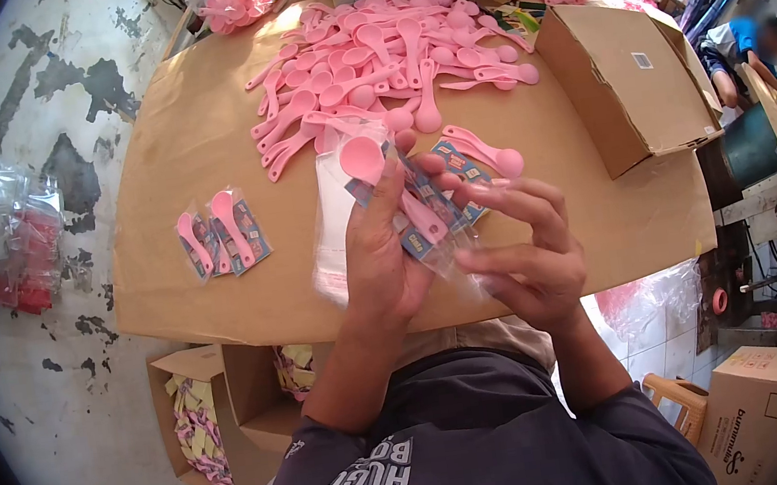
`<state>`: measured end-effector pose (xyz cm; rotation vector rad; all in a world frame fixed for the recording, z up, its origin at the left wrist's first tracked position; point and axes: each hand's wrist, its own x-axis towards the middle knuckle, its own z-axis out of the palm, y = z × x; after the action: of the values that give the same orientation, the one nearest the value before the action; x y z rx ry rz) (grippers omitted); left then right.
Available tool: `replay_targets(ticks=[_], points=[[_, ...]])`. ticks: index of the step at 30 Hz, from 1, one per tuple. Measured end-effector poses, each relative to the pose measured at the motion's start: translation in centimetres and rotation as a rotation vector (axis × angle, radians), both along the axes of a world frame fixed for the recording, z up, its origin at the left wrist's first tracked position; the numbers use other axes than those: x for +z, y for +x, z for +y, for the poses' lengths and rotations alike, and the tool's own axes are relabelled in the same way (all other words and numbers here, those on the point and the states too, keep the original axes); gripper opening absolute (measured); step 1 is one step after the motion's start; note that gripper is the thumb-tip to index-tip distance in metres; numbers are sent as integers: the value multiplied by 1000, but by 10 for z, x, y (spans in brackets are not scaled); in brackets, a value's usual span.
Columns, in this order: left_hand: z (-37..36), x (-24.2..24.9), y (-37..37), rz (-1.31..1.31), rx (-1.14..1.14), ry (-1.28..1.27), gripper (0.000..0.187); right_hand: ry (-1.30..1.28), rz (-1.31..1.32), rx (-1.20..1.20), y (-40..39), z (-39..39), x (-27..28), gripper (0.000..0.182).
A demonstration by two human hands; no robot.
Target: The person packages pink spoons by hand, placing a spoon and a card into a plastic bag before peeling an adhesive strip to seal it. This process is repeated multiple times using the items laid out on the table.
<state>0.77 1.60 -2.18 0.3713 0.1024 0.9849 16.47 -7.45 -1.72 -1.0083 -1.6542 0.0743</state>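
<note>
My left hand (383,258) is closed around a clear plastic bag (456,252) that holds a pink spoon (363,160) and a blue printed card (416,242). The spoon's round bowl points up and away from me. Beside it, my right hand (534,244) has its fingers apart, with its thumb at the near end of the bag. Under my hands lies a stack of clear bags (330,240). Just beyond my right fingers, another pink spoon (494,157) rests over a blue card, partly hidden.
A large heap of pink spoons (376,60) covers the far middle of the table (582,238). Packed spoons (230,228) lie at left. On the right stands a cardboard box (606,80). Open boxes (275,421) sit below the front edge. Another person (741,44) is at far right.
</note>
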Motion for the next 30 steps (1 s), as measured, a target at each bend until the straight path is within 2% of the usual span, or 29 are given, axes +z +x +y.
replay_targets(ticks=[1, 2, 4, 5, 6, 8, 12, 14, 16, 17, 18, 19, 20, 21, 22, 23, 24, 25, 28, 30], points=[[1, 3, -4, 6, 5, -2, 39, 42, -49, 106, 5, -2, -1, 27], [1, 8, -8, 91, 0, -11, 40, 41, -44, 109, 11, -4, -3, 27], [3, 17, -11, 178, 2, -16, 41, -46, 220, 86, 15, -4, -3, 26], [3, 20, -12, 139, -54, -36, 43, -134, 302, -29, 10, -6, -2, 28], [3, 23, -12, 101, -113, -55, 45, -131, 307, -28, 8, -1, -1, 28], [0, 28, -9, 127, -140, -41, 47, -74, -36, -216, 7, 10, 2, 33], [-8, 23, -3, 208, -238, 42, 53, -24, -197, -191, -6, 13, 11, 39], [-9, 20, -4, 231, -264, 59, 55, -1, -172, -117, -3, 14, 13, 31], [-8, 20, -5, 114, -277, 26, 55, 33, -84, -53, 6, 9, 21, 33], [-7, 19, -7, 219, -187, 76, 58, -59, 164, 59, 12, 4, 20, 30], [-6, 18, -7, 213, -196, 77, 58, -151, 412, 170, 15, -1, 20, 29], [-6, 18, -7, 308, -102, 249, 59, -141, 434, 13, 10, -2, 20, 37], [-5, 17, -6, 400, -3, 421, 61, -137, 427, 4, 8, -4, 23, 37], [-6, 20, -6, 443, 17, 526, 60, -246, 506, 24, 7, -5, 26, 47], [-10, 25, -6, 437, 16, 528, 60, -356, 586, 47, 7, -5, 28, 56], [-15, 32, -8, 563, -41, 551, 55, -435, 576, 91, 8, -3, 23, 69], [-19, 38, -8, 692, -96, 573, 49, -433, 573, 95, 7, -2, 19, 69], [-21, 36, -4, 681, -50, 542, 40, -457, 562, 98, 4, -2, 16, 68], [-22, 33, -6, 747, 6, 499, 39, -486, 547, 99, 0, -1, 10, 66], [-24, 35, -11, 839, 39, 511, 41, -286, 579, -103, -4, 3, 7, 57]])
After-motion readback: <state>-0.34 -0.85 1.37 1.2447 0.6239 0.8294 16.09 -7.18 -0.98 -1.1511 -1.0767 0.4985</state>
